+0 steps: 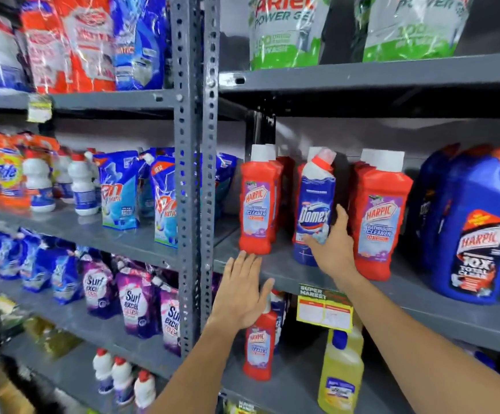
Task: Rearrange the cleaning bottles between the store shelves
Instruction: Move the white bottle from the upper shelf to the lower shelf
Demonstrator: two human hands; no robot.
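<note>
Frame centre: right hand (334,249) grasps the Domex bottle (314,210) among red Harpic bottles (377,222); left hand (241,294) open, empty. Sorting looks unfinished.

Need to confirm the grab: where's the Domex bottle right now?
The Domex bottle stands on the middle shelf, right of the upright post, between red Harpic bottles, with the right hand on it.
</note>
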